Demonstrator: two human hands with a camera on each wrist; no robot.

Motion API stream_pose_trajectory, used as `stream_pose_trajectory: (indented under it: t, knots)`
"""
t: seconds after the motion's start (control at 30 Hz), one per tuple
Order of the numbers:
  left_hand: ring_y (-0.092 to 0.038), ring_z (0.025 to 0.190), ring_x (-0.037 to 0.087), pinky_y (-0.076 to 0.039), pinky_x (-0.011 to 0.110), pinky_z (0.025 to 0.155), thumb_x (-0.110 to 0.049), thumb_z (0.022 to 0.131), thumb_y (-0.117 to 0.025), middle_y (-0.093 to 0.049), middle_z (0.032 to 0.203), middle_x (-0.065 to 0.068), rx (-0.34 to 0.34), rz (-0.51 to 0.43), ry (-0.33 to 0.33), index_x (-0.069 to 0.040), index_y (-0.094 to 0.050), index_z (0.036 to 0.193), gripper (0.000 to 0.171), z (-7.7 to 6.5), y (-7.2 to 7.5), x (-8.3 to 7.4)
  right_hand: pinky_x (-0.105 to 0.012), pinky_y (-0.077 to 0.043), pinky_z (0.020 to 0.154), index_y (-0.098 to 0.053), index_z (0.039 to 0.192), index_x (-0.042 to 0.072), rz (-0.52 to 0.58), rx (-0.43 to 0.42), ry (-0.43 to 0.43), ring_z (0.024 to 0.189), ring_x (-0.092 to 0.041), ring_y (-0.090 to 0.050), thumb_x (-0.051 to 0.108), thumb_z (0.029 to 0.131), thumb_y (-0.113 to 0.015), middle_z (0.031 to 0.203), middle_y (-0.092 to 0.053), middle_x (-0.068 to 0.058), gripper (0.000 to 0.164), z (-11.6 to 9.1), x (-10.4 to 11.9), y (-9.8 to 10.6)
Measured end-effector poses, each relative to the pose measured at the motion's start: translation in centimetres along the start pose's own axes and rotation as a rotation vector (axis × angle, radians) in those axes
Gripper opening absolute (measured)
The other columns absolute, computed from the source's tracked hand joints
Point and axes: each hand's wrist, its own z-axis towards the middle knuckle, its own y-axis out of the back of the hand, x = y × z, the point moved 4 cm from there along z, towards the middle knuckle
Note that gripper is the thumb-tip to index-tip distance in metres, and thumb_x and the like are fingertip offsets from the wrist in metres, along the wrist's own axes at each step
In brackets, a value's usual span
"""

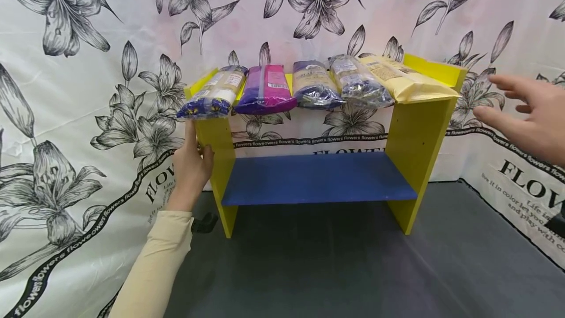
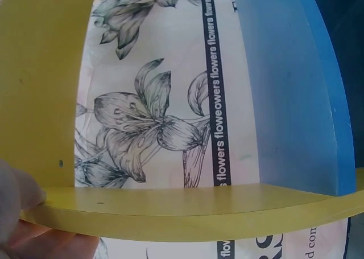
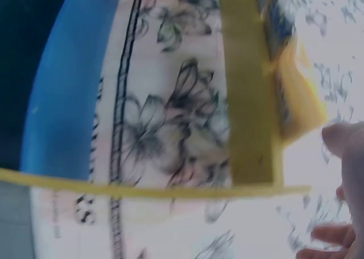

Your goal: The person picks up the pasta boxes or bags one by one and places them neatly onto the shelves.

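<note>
A small yellow shelf unit [image 1: 421, 141] with a blue lower board [image 1: 318, 176] stands ahead. My left hand [image 1: 192, 163] pinches its left side panel [image 1: 215, 144] just under the top, thumb on the inner face and fingers outside, as the left wrist view shows [image 2: 40, 225]. Directly above that hand lies a blue-and-white packet [image 1: 216, 93]. Off the unit's right end, my right hand [image 1: 531, 112] hovers in the air with fingers extended, holding nothing. The nearest packet to it is pale yellow [image 1: 408, 78], also visible in the right wrist view [image 3: 298, 94].
Along the top board lie a pink-purple packet [image 1: 267, 90], a beige-and-blue packet [image 1: 315, 85] and a clear-and-grey packet [image 1: 358, 80]. Their front ends stick out past the board. Flower-printed cloth [image 1: 101, 161] hangs behind and at both sides. The unit stands on a dark grey surface [image 1: 318, 269].
</note>
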Motion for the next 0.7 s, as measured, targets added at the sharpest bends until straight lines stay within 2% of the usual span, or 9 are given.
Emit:
stream_pose_trajectory:
  t: [0.13,0.27,0.33,0.5,0.6,0.7]
  knots:
    - [-0.065,0.054,0.043,-0.052,0.047,0.047,0.004,0.092,-0.053,-0.066,0.074,0.033,-0.004,-0.006,-0.009,-0.016,-0.026,0.160,0.076,0.1,0.0,0.0,-0.077,-0.030,0.104,-0.015,0.160,-0.006,-0.038,-0.015,-0.091,0.137,-0.067,-0.028,0.039,0.107,-0.043,0.159,-0.019,-0.041,0.075,-2.2,-3.8,-1.1]
    - [-0.069,0.061,0.046,-0.054,0.050,0.050,0.003,0.093,-0.053,-0.069,0.084,0.035,0.005,-0.007,-0.016,-0.016,-0.026,0.159,0.074,0.1,-0.1,-0.1,-0.078,-0.023,0.109,-0.006,0.159,-0.007,-0.052,0.028,-0.214,0.145,-0.064,-0.016,0.051,0.106,-0.035,0.162,-0.006,-0.040,0.085,-5.0,-6.6,-2.4]
    - [-0.069,0.061,0.046,-0.054,0.051,0.050,0.002,0.094,-0.053,-0.069,0.084,0.035,0.007,-0.006,-0.024,-0.015,-0.027,0.157,0.071,0.2,-0.2,-0.1,-0.078,-0.020,0.111,-0.003,0.159,-0.007,-0.043,0.046,-0.244,0.149,-0.061,-0.009,0.053,0.105,-0.035,0.162,-0.002,-0.039,0.087,-6.2,-7.4,-3.2]
    - [-0.063,0.052,0.043,-0.049,0.044,0.046,0.002,0.093,-0.055,-0.064,0.071,0.032,-0.008,-0.004,-0.034,-0.008,-0.032,0.154,0.066,0.0,-0.2,-0.2,-0.079,-0.024,0.104,-0.001,0.158,-0.010,-0.066,0.135,-0.225,0.142,-0.066,-0.014,0.051,0.105,-0.039,0.159,-0.005,-0.043,0.089,-7.8,-8.5,-5.7]
    - [-0.054,0.044,0.036,-0.041,0.036,0.044,0.004,0.092,-0.055,-0.061,0.064,0.029,-0.015,0.006,-0.035,-0.007,-0.030,0.157,0.070,-0.3,-0.2,-0.1,-0.080,-0.025,0.099,0.000,0.157,-0.013,-0.057,0.203,-0.213,0.138,-0.069,-0.016,0.049,0.106,-0.042,0.157,-0.006,-0.045,0.091,-8.4,-8.9,-7.4]
    - [-0.041,0.040,0.026,-0.032,0.032,0.043,0.006,0.091,-0.054,-0.053,0.057,0.024,-0.025,0.016,-0.055,-0.005,-0.027,0.159,0.075,-0.5,-0.1,-0.2,-0.081,-0.024,0.098,-0.002,0.156,-0.014,-0.028,0.227,-0.201,0.136,-0.070,-0.017,0.046,0.106,-0.044,0.156,-0.008,-0.047,0.090,-8.9,-8.6,-8.8]
